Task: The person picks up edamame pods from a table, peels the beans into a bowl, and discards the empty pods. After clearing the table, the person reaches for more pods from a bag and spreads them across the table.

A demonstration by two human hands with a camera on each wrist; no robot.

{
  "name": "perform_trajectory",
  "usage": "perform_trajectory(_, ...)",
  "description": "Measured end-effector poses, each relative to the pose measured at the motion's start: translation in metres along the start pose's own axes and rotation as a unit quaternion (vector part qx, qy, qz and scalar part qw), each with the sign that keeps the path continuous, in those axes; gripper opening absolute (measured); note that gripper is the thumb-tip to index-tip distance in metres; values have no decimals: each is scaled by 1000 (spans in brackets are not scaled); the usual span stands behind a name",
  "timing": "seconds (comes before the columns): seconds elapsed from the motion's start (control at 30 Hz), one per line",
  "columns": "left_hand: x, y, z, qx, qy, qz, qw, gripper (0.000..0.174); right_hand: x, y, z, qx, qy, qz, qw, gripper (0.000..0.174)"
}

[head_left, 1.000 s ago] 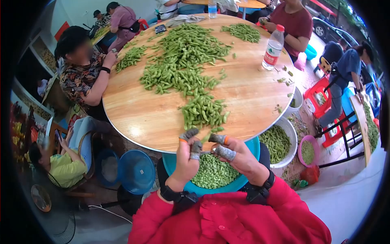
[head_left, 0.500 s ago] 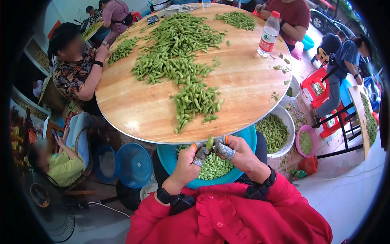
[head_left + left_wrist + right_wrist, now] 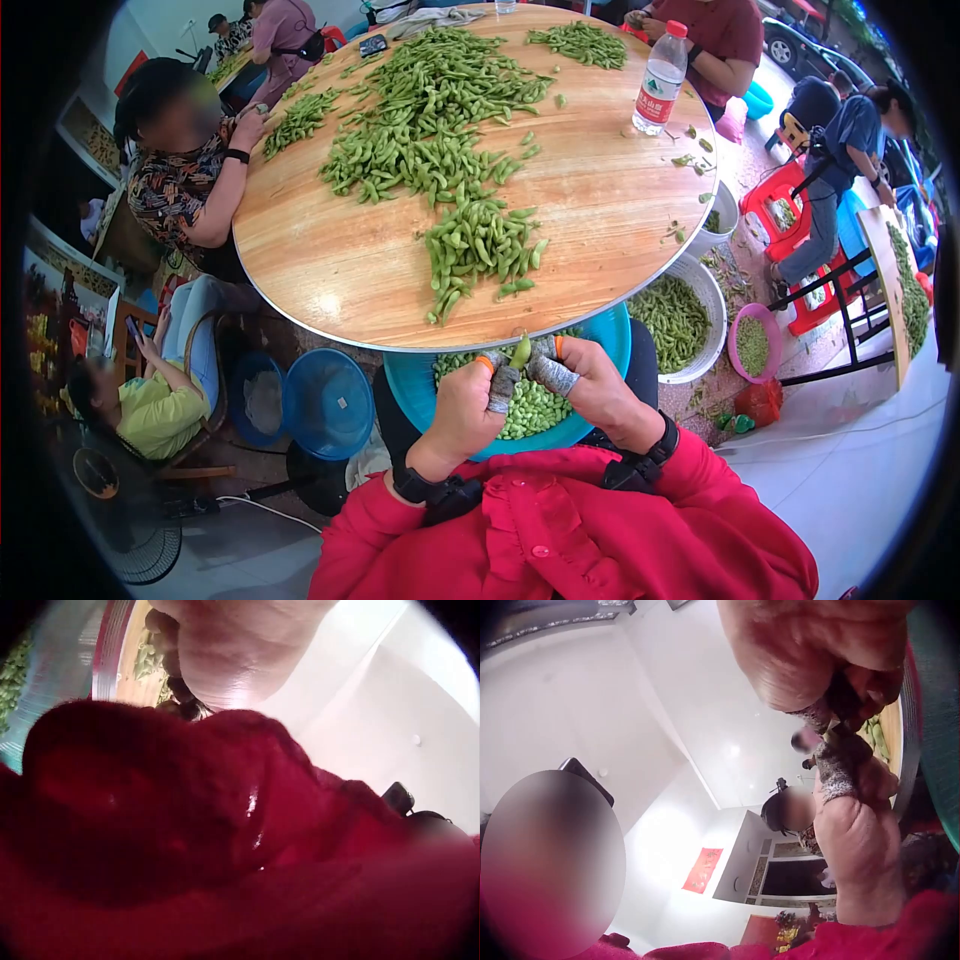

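A green pod (image 3: 521,350) stands between the wrapped fingertips of both hands, over a teal basin (image 3: 408,385) of shelled beans (image 3: 532,410). My left hand (image 3: 467,405) pinches it from the left, thumb and fingers curled; my right hand (image 3: 600,390) pinches from the right. Grey wraps cover the thumbs. In the right wrist view the right hand (image 3: 817,652) and left hand (image 3: 859,840) meet at the fingertips. Red cloth hides most of the left wrist view. A small heap of pods (image 3: 480,245) lies on the round table (image 3: 350,290) near its front edge.
A larger pod pile (image 3: 430,120) and a water bottle (image 3: 660,80) are on the table. Right of the basin stand a white basket (image 3: 715,340) of pods and a pink basin (image 3: 735,355); blue basins (image 3: 330,405) lie left. A person (image 3: 190,170) sits at the table's left.
The hands came together over the basin, and a pod now stands upright between them. Since half a second ago they have moved only slightly. The head view has shifted a little.
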State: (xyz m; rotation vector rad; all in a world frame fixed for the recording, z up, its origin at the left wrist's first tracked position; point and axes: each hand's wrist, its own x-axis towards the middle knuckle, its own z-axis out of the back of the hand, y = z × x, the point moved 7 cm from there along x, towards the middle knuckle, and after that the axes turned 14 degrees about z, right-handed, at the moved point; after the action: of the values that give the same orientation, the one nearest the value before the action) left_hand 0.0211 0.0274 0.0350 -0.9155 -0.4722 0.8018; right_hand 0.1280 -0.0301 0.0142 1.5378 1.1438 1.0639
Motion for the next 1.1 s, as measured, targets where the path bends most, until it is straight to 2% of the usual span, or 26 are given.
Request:
perform_trajectory(0.07, -3, -5, 0, 73, -20, -39, 996, 10, -1, -1, 0, 8, -1, -6, 1000, 21)
perform_trajectory(0.13, -3, -6, 0, 73, -26, -48, 996, 10, -3, -4, 0, 21, 3, -31, 999, 25)
perform_trajectory(0.27, -3, 1, -5, 70, -23, -51, 996, 12, -1, 0, 0, 3, -21, -23, 1000, 18)
perform_trajectory(0.37, -3, -7, -4, 100, -45, -63, 992, 17, -1, 0, 1, 14, -30, -30, 999, 17)
perform_trajectory(0.47, -6, -17, -3, 168, -81, -111, 976, 20, -1, -5, 1, 33, -12, -10, 999, 16)
perform_trajectory(0.57, -6, -6, -4, 104, -58, -145, 982, 15, 0, -5, -1, 57, -1, 28, 998, 15)
perform_trajectory(0.67, -4, 0, -7, -13, 7, -104, 995, 13, -1, -9, -4, 94, 0, 61, 994, 16)
perform_trajectory(0.8, -6, 25, -14, -210, 57, 36, 975, 16, 0, -16, -6, 121, 20, 93, 988, 18)
perform_trajectory(0.87, -8, 41, -22, -319, 95, 129, 934, 21, 1, -17, -7, 137, 30, 103, 985, 18)
perform_trajectory(0.97, -10, 49, -34, -538, 144, 239, 795, 24, 2, -22, -7, 150, 43, 115, 981, 20)
perform_trajectory(1.07, -12, 45, -35, -513, 174, 218, 812, 30, 4, -25, -7, 141, 40, 91, 985, 23)
perform_trajectory(1.1, -9, 38, -24, -419, 126, 169, 883, 30, 3, -21, -7, 146, 31, 71, 986, 25)
